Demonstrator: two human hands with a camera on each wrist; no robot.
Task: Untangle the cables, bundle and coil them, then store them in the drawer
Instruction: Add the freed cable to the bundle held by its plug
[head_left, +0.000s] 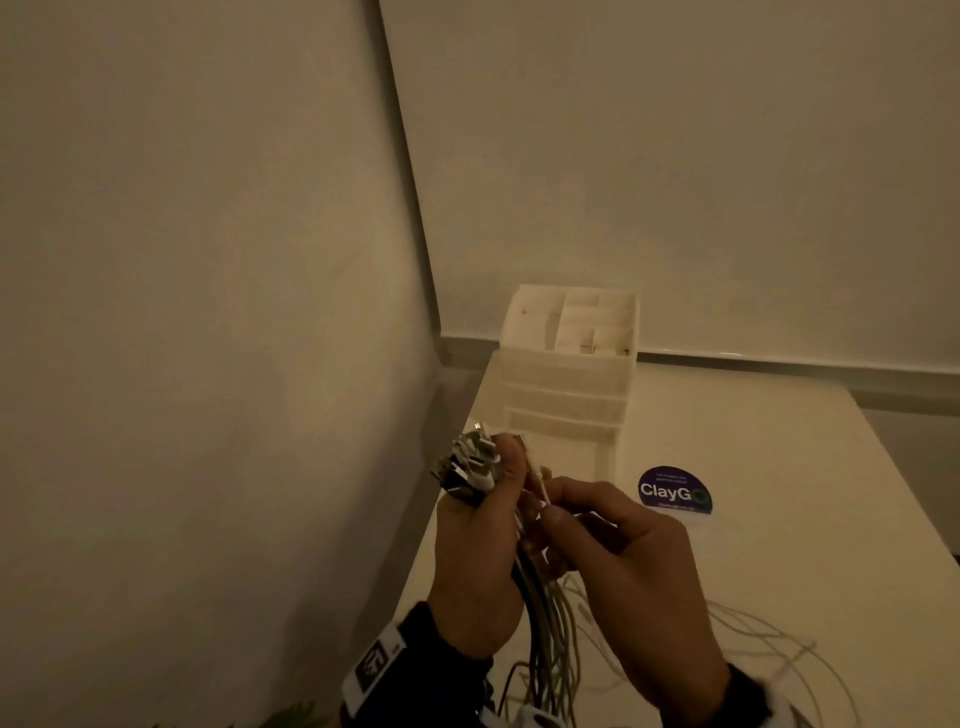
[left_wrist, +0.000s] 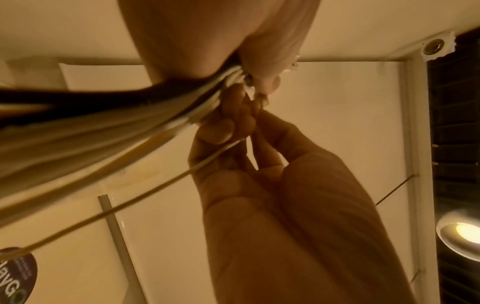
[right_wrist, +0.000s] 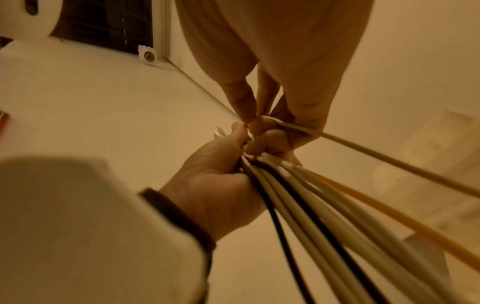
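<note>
My left hand (head_left: 498, 499) grips a bundle of white and black cables (head_left: 545, 613) just below their metal plugs (head_left: 467, 462), which fan out above the fist. My right hand (head_left: 553, 503) pinches one thin pale cable (head_left: 540, 488) beside that fist. In the right wrist view the right hand (right_wrist: 254, 117) holds this single cable (right_wrist: 363, 152) apart from the bundle (right_wrist: 311, 205) in the left hand (right_wrist: 246, 148). The left wrist view shows the same bundle (left_wrist: 103, 127). A white drawer organizer (head_left: 566, 374) stands behind the hands; its lowest drawer looks pulled forward.
The cables' loose ends (head_left: 753, 639) sprawl over the white table (head_left: 779, 545) at the lower right. A round dark ClayGo sticker (head_left: 674, 491) lies right of the organizer. Walls close in on the left and behind.
</note>
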